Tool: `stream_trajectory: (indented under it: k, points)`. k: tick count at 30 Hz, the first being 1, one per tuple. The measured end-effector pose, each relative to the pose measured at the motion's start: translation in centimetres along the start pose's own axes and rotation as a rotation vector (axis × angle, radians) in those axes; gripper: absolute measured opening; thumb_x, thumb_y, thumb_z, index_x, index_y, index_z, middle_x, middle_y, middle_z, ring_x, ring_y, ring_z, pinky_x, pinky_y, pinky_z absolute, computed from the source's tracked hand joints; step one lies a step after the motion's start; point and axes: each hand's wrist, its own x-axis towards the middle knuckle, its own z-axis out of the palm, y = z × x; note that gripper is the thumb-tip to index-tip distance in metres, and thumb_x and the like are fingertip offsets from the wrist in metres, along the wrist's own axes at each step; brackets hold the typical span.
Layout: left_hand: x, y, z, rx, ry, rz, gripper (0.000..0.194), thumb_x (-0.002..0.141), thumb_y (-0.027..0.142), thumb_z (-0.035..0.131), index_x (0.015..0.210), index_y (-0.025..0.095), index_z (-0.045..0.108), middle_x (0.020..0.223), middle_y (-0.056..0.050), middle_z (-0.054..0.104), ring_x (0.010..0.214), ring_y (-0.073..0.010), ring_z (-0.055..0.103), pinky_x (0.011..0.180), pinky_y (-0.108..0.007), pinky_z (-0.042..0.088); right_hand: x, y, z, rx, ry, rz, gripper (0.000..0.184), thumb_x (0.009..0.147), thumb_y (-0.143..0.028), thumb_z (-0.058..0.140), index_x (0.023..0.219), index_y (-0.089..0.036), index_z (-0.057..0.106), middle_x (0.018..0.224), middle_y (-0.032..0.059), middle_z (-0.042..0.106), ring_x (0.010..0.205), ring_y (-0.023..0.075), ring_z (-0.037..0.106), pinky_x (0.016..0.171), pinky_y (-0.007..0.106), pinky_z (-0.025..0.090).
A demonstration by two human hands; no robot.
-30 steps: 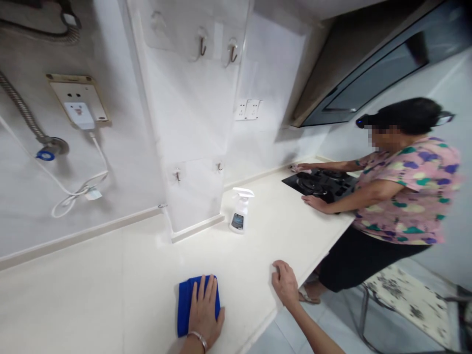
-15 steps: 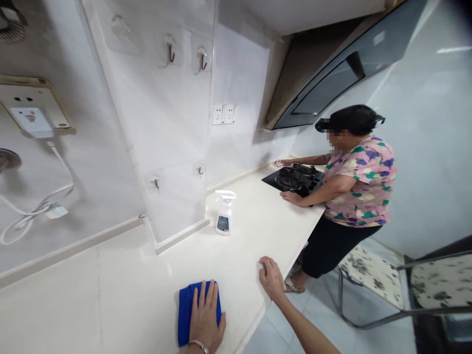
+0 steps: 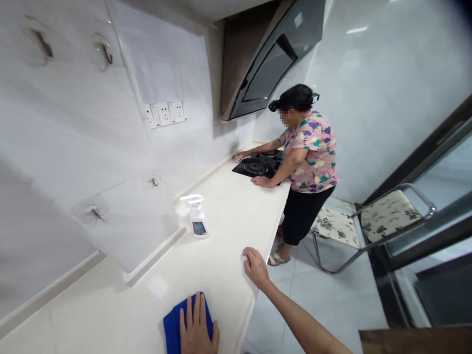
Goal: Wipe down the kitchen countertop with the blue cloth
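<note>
My left hand (image 3: pixel 195 327) lies flat on a folded blue microfibre cloth (image 3: pixel 172 324), pressing it onto the white countertop (image 3: pixel 224 236) near the bottom of the view. My right hand (image 3: pixel 256 268) rests at the counter's front edge with its fingers curled and nothing in them. Beyond both hands stands a white trigger spray bottle (image 3: pixel 196 221) with a dark label, close to the wall. Farther along, a person (image 3: pixel 311 157) in a floral top stands at a black gas hob (image 3: pixel 257 167), one hand on its far side and one on its near edge.
A dark range hood (image 3: pixel 263 61) hangs above the hob. Wall sockets (image 3: pixel 165 114) and several stick-on hooks sit on the tiled wall. Metal-framed chairs (image 3: pixel 335 228) stand on the tile floor to the right, by a dark-framed glass door (image 3: pixel 416 216).
The view has swung right and lifted, so the hob and person look smaller and more chairs and the glass door show. My hands remain on the cloth and counter edge.
</note>
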Motion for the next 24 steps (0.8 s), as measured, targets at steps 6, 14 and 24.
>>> stream_trajectory:
  k: [6, 14, 24]
  points:
    - [0.6, 0.5, -0.5, -0.019, 0.009, -0.038, 0.077, 0.087, 0.032, 0.044, 0.155, 0.018, 0.009, 0.151, -0.009, 0.049, 0.144, -0.0290, 0.032, 0.119, -0.054, 0.021, 0.1, 0.3, 0.1, 0.000, -0.008, 0.002, 0.038, 0.071, -0.003, 0.041, 0.101, -0.022, 0.056, 0.107, 0.0060, 0.062, 0.103, 0.0212, 0.055, 0.093, 0.037, 0.045]
    - [0.4, 0.6, -0.2, -0.034, -0.070, -0.065, 0.076, 0.087, 0.035, 0.040, 0.154, 0.022, 0.006, 0.154, -0.008, 0.044, 0.146, -0.0292, 0.031, 0.120, -0.056, 0.023, 0.2, 0.2, -0.2, -0.010, -0.011, 0.002, 0.039, 0.070, -0.004, 0.042, 0.101, -0.022, 0.057, 0.106, 0.0056, 0.062, 0.100, 0.0209, 0.056, 0.092, 0.036, 0.047]
    - [-1.0, 1.0, -1.8, -0.025, -0.195, -0.047, 0.074, 0.088, 0.034, 0.043, 0.155, 0.020, 0.013, 0.162, -0.004, 0.029, 0.150, -0.0286, 0.022, 0.122, -0.050, 0.022, -1.2, 0.9, -0.6, 0.071, -0.043, -0.024, 0.028, 0.079, -0.015, 0.042, 0.101, -0.021, 0.057, 0.109, 0.0093, 0.061, 0.105, 0.0244, 0.053, 0.099, 0.045, 0.043]
